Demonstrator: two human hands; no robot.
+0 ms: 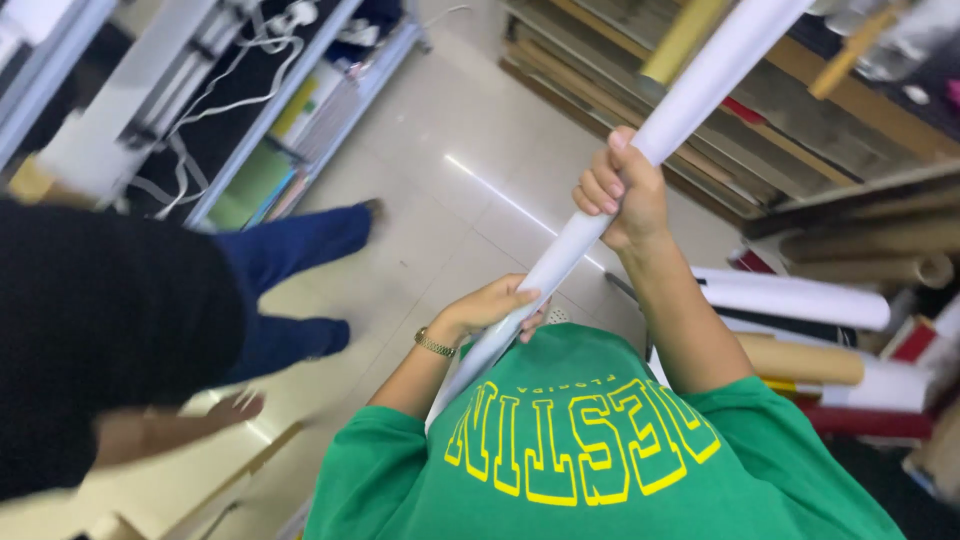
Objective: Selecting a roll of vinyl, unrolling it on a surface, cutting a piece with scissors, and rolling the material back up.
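I hold a long white paper roll [690, 95] that slants from my chest up to the top right. My left hand [490, 308], with a gold watch on its wrist, grips the roll low down near my green shirt. My right hand [620, 190] is closed around the roll higher up, arm stretched out. Both hands are wrapped around the tube. The roll's lower end is hidden against my shirt.
Another person in a black top and blue jeans [290, 250] stands close on the left, with a hand [180, 425] low over the tiled floor. Metal shelving [250, 120] lines the left. Stacked white and brown rolls [800, 300] and wooden boards [830, 110] fill the right.
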